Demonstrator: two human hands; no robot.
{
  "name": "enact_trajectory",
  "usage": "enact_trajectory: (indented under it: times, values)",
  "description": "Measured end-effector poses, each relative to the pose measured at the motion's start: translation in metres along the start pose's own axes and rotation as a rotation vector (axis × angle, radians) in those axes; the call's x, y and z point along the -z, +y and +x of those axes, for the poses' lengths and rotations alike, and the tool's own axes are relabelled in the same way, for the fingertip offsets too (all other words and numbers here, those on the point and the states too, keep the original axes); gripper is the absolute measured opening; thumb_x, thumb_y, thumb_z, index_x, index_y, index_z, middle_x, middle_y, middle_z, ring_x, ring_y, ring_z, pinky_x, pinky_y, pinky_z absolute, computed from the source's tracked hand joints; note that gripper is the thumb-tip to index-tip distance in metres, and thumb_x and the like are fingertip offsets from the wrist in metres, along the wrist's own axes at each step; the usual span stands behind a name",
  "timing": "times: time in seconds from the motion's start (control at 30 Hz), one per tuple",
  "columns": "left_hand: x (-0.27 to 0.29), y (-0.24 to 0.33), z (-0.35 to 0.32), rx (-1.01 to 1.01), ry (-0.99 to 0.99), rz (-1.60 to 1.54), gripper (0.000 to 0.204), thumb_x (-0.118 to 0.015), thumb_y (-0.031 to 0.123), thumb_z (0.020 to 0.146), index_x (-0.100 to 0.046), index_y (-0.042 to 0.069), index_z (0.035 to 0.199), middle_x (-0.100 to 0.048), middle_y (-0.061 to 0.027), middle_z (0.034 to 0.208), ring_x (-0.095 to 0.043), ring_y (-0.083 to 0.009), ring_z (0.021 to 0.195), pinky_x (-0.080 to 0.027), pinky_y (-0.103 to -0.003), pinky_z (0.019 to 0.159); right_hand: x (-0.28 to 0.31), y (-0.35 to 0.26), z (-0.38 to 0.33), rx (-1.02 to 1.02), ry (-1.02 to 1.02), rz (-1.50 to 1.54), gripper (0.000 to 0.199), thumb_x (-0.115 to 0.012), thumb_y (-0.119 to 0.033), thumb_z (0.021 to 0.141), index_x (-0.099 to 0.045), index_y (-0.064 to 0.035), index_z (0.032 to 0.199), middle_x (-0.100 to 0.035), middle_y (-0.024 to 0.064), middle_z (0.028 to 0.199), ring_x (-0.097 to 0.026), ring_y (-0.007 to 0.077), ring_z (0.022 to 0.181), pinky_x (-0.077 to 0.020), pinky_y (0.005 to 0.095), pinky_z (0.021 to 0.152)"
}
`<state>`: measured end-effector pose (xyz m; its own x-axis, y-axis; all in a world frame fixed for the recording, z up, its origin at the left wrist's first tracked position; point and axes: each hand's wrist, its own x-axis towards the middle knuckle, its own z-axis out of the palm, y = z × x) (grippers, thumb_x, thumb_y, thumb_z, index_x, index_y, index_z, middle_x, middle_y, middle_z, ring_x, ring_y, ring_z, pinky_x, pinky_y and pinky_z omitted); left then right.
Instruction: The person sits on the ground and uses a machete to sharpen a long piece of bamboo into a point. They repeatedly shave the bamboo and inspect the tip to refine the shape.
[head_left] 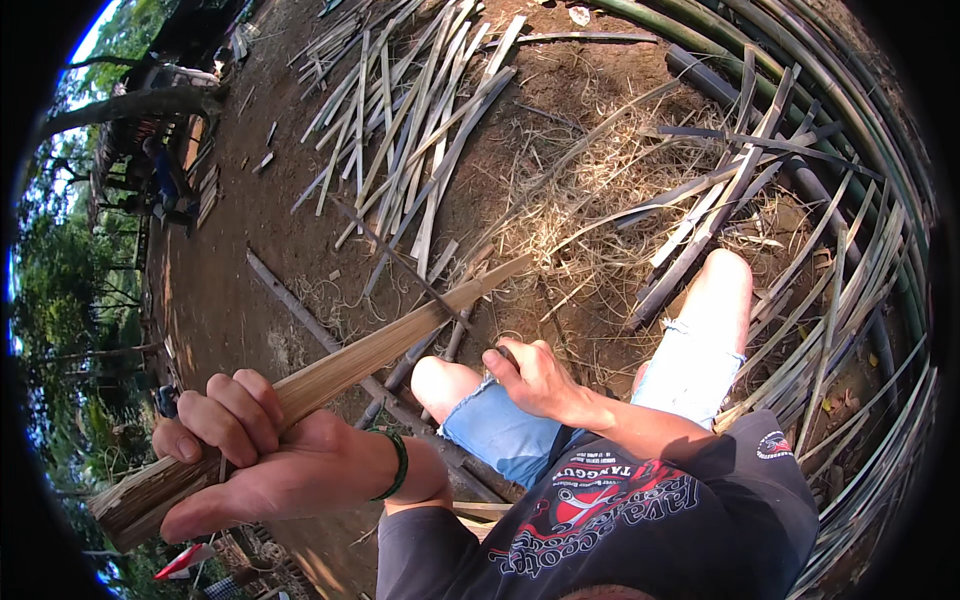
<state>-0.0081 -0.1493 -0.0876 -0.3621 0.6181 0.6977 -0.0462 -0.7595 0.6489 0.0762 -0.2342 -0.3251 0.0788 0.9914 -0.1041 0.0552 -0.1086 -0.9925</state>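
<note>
My left hand point(265, 455) is closed around the thick, rough end of a long split bamboo slat point(375, 345). The slat slants up and to the right, narrowing at its far tip above the ground. My right hand point(540, 382) is a fist over my lap, gripping the dark handle point(507, 354) of what looks like a knife. A thin dark blade-like length point(390, 250) lies in line with this handle and crosses the slat; where the two join is hard to make out.
Split bamboo strips point(425, 130) lie heaped on the ground ahead. Pale shavings point(590, 190) spread before my knees. Green bamboo poles point(880, 110) and thin strips point(850, 310) curve along the right. Sticks point(320, 330) cross the dirt at left. Another person point(165, 180) is far left.
</note>
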Motion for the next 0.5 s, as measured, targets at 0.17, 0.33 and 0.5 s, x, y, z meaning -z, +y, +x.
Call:
enact_trajectory:
  times: [0.17, 0.33, 0.5]
  values:
    - [0.004, 0.006, -0.005, 0.03, -0.096, -0.066, 0.062, -0.048, 0.072, 0.086, -0.04, 0.011, 0.085, -0.026, 0.0039, 0.059, -0.023, -0.0056, 0.05, -0.021, -0.022, 0.047, 0.002, 0.11, 0.013, -0.199, 0.08, -0.099, 0.054, -0.049, -0.044, 0.097, -0.06, 0.0051, 0.079, -0.06, 0.029, 0.067, -0.063, 0.0468, 0.073, -0.0485, 0.0492, 0.061]
    - [-0.001, -0.009, 0.009, -0.002, 0.014, 0.023, 0.062, -0.048, 0.072, 0.085, -0.04, 0.011, 0.085, -0.027, 0.0036, 0.06, -0.023, -0.0058, 0.05, -0.021, -0.022, 0.047, -0.001, 0.057, 0.009, -0.272, 0.018, -0.152, 0.057, -0.049, -0.046, 0.097, -0.061, 0.0087, 0.083, -0.059, 0.0318, 0.067, -0.063, 0.0482, 0.073, -0.0488, 0.0516, 0.064]
    - [0.01, 0.005, -0.002, 0.045, -0.117, -0.092, 0.061, -0.046, 0.072, 0.087, -0.039, 0.011, 0.085, -0.027, 0.0032, 0.059, -0.023, -0.0061, 0.049, -0.021, -0.023, 0.048, 0.01, 0.062, 0.003, -0.018, -0.03, -0.143, 0.051, -0.051, -0.043, 0.097, -0.063, 0.0063, 0.09, -0.06, 0.0272, 0.064, -0.064, 0.0441, 0.066, -0.0495, 0.0499, 0.058]
